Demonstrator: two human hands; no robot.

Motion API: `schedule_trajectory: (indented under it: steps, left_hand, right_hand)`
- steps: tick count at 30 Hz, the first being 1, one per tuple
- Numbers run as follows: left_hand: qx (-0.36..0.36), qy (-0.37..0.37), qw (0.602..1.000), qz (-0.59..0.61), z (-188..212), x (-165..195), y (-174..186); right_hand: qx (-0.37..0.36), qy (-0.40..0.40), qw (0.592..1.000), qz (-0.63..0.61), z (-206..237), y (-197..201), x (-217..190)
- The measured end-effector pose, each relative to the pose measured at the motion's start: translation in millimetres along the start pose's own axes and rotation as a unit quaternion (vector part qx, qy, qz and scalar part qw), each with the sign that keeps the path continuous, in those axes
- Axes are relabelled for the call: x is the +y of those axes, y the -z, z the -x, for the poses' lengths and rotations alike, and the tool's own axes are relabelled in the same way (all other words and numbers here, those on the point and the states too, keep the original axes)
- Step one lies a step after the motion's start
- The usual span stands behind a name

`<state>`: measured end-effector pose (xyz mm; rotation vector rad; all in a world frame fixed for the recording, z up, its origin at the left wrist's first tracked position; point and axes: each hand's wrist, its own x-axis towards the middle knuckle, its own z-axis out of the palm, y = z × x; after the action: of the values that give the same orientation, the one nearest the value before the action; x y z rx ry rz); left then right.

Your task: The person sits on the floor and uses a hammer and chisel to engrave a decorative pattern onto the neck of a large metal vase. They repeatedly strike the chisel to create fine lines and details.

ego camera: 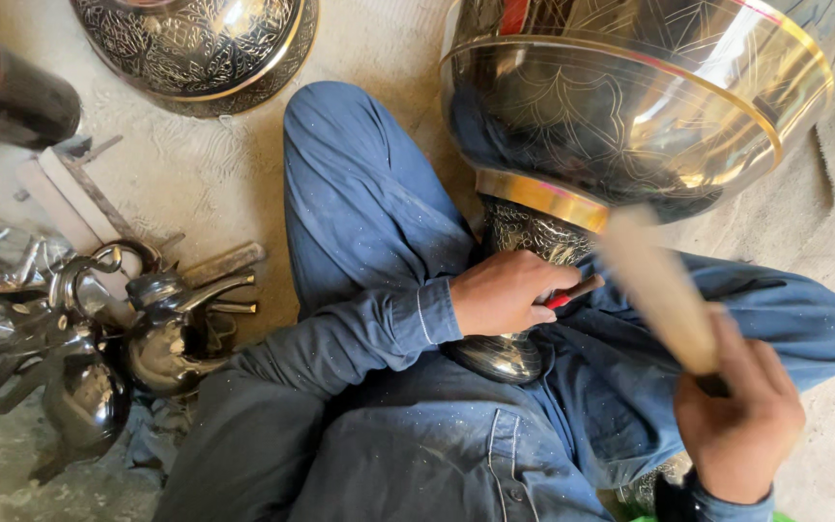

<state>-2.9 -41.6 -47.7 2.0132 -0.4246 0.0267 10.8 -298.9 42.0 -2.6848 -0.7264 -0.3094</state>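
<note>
Brass engraved vase (630,106) risks a stray gouge: left hand (504,293) clamps the red-handled chisel (572,291), right hand (738,420) grips the blurred wooden mallet (659,290).

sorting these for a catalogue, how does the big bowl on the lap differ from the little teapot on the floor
The bowl is far larger than the teapot. The bowl rests across the lap, its stem beside the left hand; the teapot stands untouched on the floor. The bowl has gold bands and engraved patterns; the teapot looks plain. Both are dark, shiny metal.

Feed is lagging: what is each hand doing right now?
Left hand: closed on a red-handled tool.
Right hand: closed on a blurred wooden mallet.
</note>
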Motion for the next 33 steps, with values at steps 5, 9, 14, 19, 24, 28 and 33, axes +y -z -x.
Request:
schedule_trajectory:
  steps: [5,9,14,19,24,28,33]
  left_hand:
    - [0.126,0.061,0.986,0.089,-3.7,-1.3,25.2]
    - [0.297,0.070,0.944,0.125,-17.8,-22.7,67.7]
    - [0.374,0.045,0.915,0.147,-41.4,-50.1,109.1]
    - [0.429,-0.002,0.903,0.019,-74.1,-98.7,153.0]
    - [0.460,0.002,0.888,-0.001,-118.4,-165.7,170.9]
    - [0.457,0.047,0.888,-0.002,-140.1,-198.5,172.7]
    - [0.445,0.026,0.894,0.050,-157.2,-211.2,174.6]
  right_hand:
    - [0.007,-0.109,0.980,-0.164,-11.7,-12.6,-2.4]
    - [0.017,-0.181,0.920,-0.347,-26.0,-55.0,-0.1]
    - [-0.025,-0.241,0.858,-0.452,-42.6,-96.5,7.3]
    - [-0.014,-0.284,0.808,-0.516,-59.0,-130.0,-0.1]
    - [-0.015,-0.271,0.828,-0.491,-79.4,-151.9,7.7]
    - [-0.006,-0.274,0.810,-0.518,-88.4,-168.8,19.7]
    - [0.011,-0.229,0.755,-0.615,-82.2,-192.0,19.7]
